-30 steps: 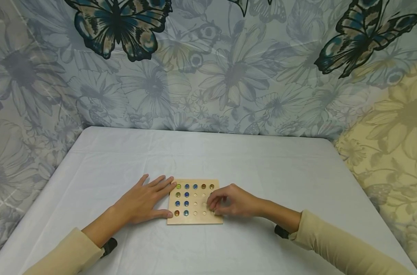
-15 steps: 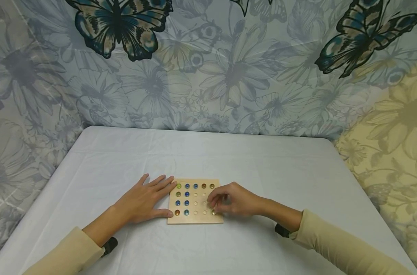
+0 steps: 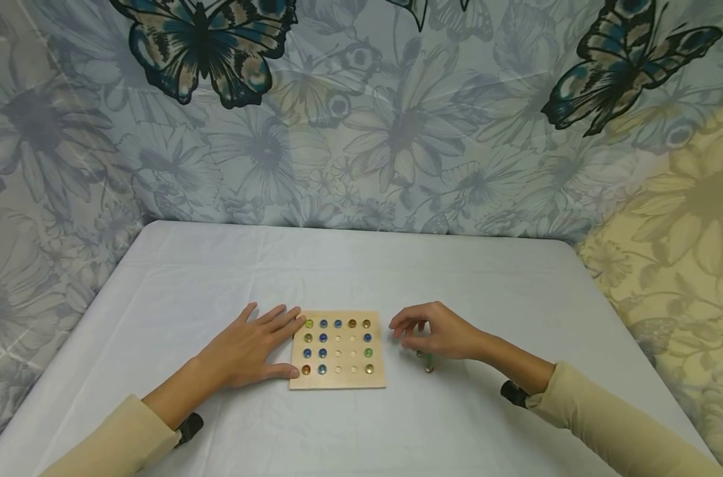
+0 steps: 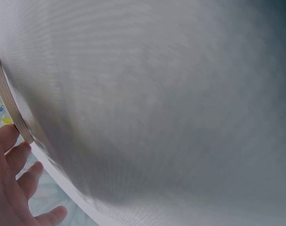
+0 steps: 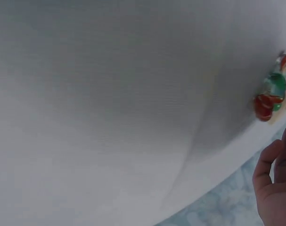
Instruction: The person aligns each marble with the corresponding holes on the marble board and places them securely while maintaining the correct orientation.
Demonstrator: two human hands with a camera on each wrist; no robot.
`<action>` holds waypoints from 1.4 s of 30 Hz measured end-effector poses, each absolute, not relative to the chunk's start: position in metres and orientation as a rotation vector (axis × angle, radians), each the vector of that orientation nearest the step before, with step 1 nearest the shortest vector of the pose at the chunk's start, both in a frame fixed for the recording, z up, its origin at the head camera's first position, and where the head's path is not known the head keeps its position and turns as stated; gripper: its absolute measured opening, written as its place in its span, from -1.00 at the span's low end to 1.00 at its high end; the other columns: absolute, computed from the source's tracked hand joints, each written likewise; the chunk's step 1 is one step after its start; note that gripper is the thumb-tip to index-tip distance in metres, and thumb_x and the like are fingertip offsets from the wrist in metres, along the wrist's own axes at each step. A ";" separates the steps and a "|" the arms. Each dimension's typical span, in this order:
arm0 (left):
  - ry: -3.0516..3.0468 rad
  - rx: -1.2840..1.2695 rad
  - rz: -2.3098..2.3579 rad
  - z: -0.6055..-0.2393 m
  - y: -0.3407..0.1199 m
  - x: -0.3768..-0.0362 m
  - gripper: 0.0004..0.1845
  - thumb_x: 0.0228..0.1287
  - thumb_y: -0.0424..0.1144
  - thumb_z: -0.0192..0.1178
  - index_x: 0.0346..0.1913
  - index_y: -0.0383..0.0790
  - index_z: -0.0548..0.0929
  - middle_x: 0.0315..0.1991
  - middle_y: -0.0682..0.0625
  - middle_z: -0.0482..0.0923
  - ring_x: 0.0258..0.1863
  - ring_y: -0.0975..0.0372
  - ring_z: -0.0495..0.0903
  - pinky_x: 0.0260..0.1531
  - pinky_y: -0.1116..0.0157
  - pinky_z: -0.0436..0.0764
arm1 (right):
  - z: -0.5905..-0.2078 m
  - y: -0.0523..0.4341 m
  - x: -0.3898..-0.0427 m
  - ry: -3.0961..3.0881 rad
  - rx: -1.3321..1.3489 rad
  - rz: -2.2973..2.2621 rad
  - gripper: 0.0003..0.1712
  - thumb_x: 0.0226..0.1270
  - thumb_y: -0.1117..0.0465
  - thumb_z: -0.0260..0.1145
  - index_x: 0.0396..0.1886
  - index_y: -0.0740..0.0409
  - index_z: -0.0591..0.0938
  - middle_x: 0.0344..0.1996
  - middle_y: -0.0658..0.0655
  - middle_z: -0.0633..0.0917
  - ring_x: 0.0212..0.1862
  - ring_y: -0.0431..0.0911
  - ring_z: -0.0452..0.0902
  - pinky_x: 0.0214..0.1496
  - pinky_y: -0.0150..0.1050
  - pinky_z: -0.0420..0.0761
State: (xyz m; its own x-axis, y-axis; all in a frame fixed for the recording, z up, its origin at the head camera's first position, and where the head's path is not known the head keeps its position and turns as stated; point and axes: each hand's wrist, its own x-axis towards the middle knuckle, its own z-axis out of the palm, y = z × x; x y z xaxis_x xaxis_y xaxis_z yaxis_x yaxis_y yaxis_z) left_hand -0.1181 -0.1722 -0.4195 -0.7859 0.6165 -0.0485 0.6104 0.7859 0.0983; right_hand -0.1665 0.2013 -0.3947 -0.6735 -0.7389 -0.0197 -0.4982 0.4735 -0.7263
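Note:
A square wooden board (image 3: 346, 383) lies on the white table, with glass marbles in its top row, its two left columns and its right column. Small bare holes show in the middle. My left hand (image 3: 248, 348) rests with spread fingers along the board's left edge, its thumb near the lower left corner. In the left wrist view its fingertips (image 4: 23, 149) touch the board's edge. To the right of the board, my right hand (image 3: 441, 331) hovers with loosely bent fingers over a few loose marbles (image 3: 429, 368). Nothing shows in its fingers, though the fingertips are partly hidden.
A white cloth (image 3: 218, 265) covers the table. Red and green marbles (image 5: 264, 107) lie close together in the right wrist view. Behind the table hangs a floral fabric backdrop (image 3: 409, 132) with butterflies.
My right hand has let go of the marble in the board's lower right hole and moved right, over the loose marbles. The right column's marbles are now uncovered. My left hand has not moved.

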 end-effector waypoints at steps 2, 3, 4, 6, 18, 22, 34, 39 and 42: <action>2.892 0.995 0.119 -0.420 -0.172 -0.118 -0.02 0.24 0.54 -0.10 0.54 -0.05 0.27 0.53 -0.02 0.19 0.49 0.02 0.19 0.35 -0.29 0.12 | -0.398 0.208 -0.167 2.409 -1.034 -1.017 -0.73 0.27 0.34 0.42 -0.03 0.13 0.71 -0.23 -0.02 0.76 -0.24 -0.23 0.62 -0.12 -0.15 0.62; 2.891 0.995 0.120 -0.420 -0.172 -0.118 -0.02 0.23 0.54 -0.10 0.54 -0.05 0.27 0.53 -0.01 0.19 0.49 0.02 0.18 0.35 -0.29 0.12 | -0.399 0.212 -0.167 2.419 -1.031 -1.016 -0.73 0.27 0.34 0.42 -0.03 0.13 0.71 -0.23 -0.02 0.77 -0.23 -0.23 0.63 -0.13 -0.15 0.62; 2.890 0.994 0.121 -0.420 -0.173 -0.118 -0.02 0.23 0.55 -0.12 0.54 -0.05 0.26 0.53 -0.01 0.18 0.49 0.02 0.18 0.35 -0.29 0.12 | -0.400 0.215 -0.167 2.427 -1.025 -1.015 -0.73 0.27 0.35 0.42 -0.04 0.13 0.71 -0.23 -0.03 0.77 -0.23 -0.23 0.63 -0.13 -0.15 0.62; 2.889 0.993 0.123 -0.421 -0.172 -0.118 -0.01 0.23 0.56 -0.14 0.54 -0.04 0.26 0.53 -0.01 0.18 0.50 0.02 0.18 0.35 -0.29 0.11 | -0.402 0.221 -0.166 2.437 -1.015 -1.023 -0.73 0.27 0.35 0.42 -0.04 0.14 0.71 -0.23 -0.03 0.77 -0.21 -0.23 0.65 -0.13 -0.16 0.62; 2.899 1.008 0.121 -0.422 -0.173 -0.117 -0.03 0.24 0.54 -0.11 0.54 -0.05 0.27 0.53 -0.02 0.19 0.49 0.02 0.19 0.35 -0.29 0.12 | -0.406 0.242 -0.162 2.458 -0.993 -1.064 -0.71 0.23 0.34 0.47 -0.04 0.21 0.70 -0.23 0.00 0.79 -0.18 -0.15 0.68 -0.12 -0.19 0.62; 2.899 1.008 0.116 -0.421 -0.173 -0.117 -0.03 0.25 0.53 -0.11 0.54 -0.05 0.27 0.52 -0.02 0.19 0.49 0.02 0.19 0.35 -0.29 0.12 | -0.408 0.247 -0.160 2.477 -0.999 -1.058 -0.68 0.20 0.33 0.49 -0.03 0.21 0.70 -0.22 0.00 0.79 -0.22 -0.20 0.65 -0.14 -0.21 0.62; 2.913 1.019 0.111 -0.422 -0.173 -0.118 -0.04 0.25 0.53 -0.10 0.53 -0.05 0.27 0.52 -0.01 0.21 0.48 0.03 0.21 0.34 -0.29 0.14 | -0.411 0.257 -0.157 2.486 -1.018 -1.095 -0.66 0.20 0.30 0.50 -0.02 0.22 0.69 -0.23 0.05 0.77 -0.28 -0.16 0.61 -0.24 -0.22 0.62; 2.919 1.025 0.111 -0.423 -0.173 -0.118 -0.04 0.25 0.53 -0.10 0.53 -0.05 0.28 0.51 -0.02 0.22 0.48 0.03 0.21 0.34 -0.29 0.16 | -0.413 0.259 -0.155 2.498 -1.007 -1.093 -0.65 0.18 0.28 0.52 -0.03 0.22 0.69 -0.29 0.01 0.75 -0.28 -0.15 0.61 -0.26 -0.23 0.61; 2.917 1.022 0.111 -0.423 -0.173 -0.118 -0.03 0.25 0.53 -0.10 0.53 -0.05 0.28 0.52 -0.02 0.21 0.48 0.03 0.21 0.34 -0.29 0.15 | -0.416 0.259 -0.155 2.488 -1.014 -1.098 -0.66 0.19 0.29 0.51 -0.04 0.23 0.69 -0.30 0.01 0.74 -0.29 -0.16 0.60 -0.27 -0.24 0.61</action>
State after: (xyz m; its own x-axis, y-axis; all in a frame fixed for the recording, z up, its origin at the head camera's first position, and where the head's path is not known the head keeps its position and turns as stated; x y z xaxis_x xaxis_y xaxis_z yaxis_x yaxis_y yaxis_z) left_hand -0.1184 -0.1731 -0.4226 -0.7805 0.6248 -0.0220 0.6213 0.7791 0.0837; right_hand -0.1550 0.2586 -0.4160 -0.7309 -0.6802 0.0568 -0.5005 0.4775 -0.7222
